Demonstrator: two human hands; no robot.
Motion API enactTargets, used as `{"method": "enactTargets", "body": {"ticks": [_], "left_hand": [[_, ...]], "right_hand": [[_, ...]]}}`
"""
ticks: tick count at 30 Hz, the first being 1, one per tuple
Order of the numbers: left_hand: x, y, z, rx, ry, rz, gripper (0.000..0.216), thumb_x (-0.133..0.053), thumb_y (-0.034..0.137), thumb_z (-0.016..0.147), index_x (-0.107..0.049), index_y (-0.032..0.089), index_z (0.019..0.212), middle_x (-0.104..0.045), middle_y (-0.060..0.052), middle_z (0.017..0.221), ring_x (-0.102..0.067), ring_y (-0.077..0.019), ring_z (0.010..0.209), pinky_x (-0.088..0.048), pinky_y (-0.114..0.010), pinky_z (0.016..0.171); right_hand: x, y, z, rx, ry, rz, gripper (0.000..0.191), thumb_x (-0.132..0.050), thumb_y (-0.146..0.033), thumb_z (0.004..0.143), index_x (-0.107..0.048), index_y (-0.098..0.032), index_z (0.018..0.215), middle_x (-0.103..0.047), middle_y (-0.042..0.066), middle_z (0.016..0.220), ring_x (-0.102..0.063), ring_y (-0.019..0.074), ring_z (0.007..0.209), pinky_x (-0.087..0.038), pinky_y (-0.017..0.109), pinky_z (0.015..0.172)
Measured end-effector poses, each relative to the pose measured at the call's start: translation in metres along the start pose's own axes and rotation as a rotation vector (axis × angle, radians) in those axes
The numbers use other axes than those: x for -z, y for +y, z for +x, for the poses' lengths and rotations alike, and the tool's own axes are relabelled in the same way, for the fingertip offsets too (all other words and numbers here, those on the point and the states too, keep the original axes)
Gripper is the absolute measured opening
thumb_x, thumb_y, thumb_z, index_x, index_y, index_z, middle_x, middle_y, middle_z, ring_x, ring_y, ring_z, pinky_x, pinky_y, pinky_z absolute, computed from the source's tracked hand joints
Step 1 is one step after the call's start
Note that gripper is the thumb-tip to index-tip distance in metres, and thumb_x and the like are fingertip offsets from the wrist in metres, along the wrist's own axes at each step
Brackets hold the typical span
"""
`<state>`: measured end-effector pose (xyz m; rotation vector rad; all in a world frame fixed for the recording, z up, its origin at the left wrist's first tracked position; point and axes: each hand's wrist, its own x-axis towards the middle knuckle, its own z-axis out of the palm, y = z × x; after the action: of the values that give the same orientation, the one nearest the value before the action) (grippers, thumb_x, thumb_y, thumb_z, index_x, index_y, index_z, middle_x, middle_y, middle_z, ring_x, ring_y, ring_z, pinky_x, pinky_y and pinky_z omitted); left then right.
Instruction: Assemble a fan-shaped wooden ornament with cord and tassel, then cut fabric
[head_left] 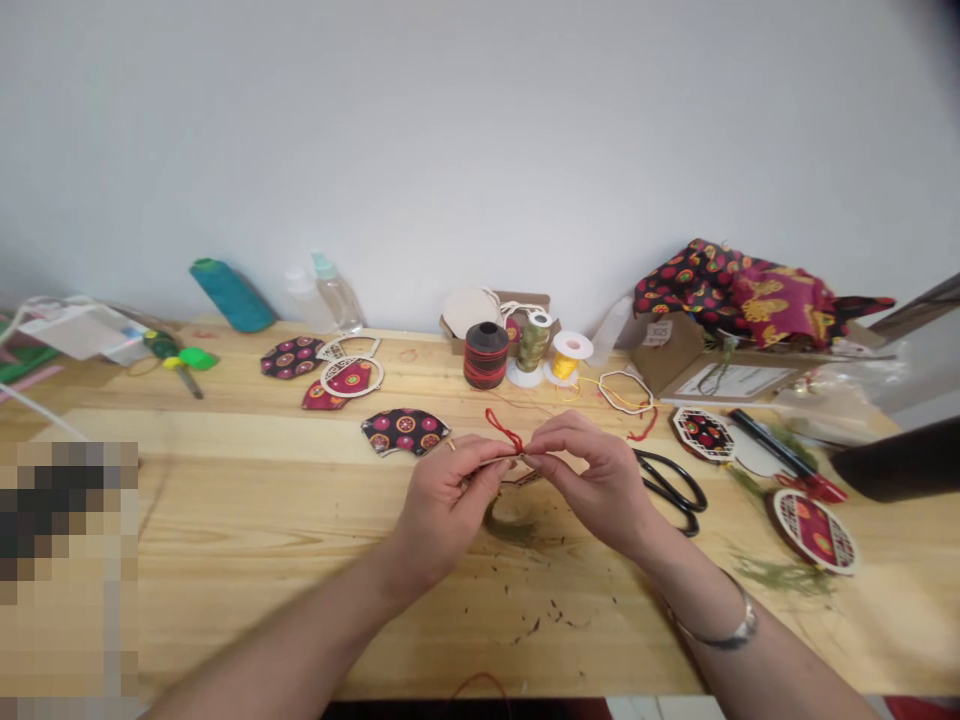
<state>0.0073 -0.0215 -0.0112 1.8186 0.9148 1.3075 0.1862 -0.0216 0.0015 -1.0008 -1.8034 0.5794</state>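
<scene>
My left hand (448,500) and my right hand (592,475) meet above the middle of the wooden table (225,520), fingertips pinched together. Between them they hold a small piece with a red cord (504,430) looping up from it. A greenish tassel or thread bundle (512,518) lies on the table just under the hands. A fan-shaped piece of dark patterned fabric (406,431) lies just left of my left hand. Black scissors (670,487) lie right of my right hand.
Thread spools (486,355) stand at the back centre, beside an open cardboard box (686,365) heaped with patterned fabric. Wooden frames and fabric pieces (346,373) lie at the back left, near a teal spool (230,294) and clear bottles. Finished round ornaments (814,528) lie on the right.
</scene>
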Motion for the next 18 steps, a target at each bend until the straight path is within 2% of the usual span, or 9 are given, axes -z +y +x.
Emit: {"method": "enactTargets", "body": {"ticks": [12, 18], "left_hand": [[-0.0004, -0.0033, -0.0021, -0.124, 0.011, 0.056, 0.016, -0.060, 0.007, 0.083, -0.070, 0.015, 0.092, -0.073, -0.005, 0.086, -0.066, -0.0130, 0.081, -0.053, -0.025, 0.074], [-0.0012, -0.0044, -0.0033, -0.108, 0.007, 0.053, 0.016, -0.060, 0.007, 0.082, -0.070, 0.015, 0.092, -0.072, -0.005, 0.084, -0.066, -0.0137, 0.079, -0.053, -0.026, 0.072]], "right_hand": [[-0.0009, -0.0033, -0.0016, 0.039, -0.033, -0.004, 0.008, -0.064, -0.012, 0.083, -0.069, -0.018, 0.084, -0.066, 0.005, 0.079, -0.061, 0.0163, 0.076, -0.049, 0.034, 0.071], [-0.0021, -0.0017, -0.0029, 0.056, -0.026, -0.019, 0.009, -0.064, -0.011, 0.082, -0.069, -0.018, 0.084, -0.066, 0.005, 0.078, -0.061, 0.0166, 0.076, -0.050, 0.034, 0.070]]}}
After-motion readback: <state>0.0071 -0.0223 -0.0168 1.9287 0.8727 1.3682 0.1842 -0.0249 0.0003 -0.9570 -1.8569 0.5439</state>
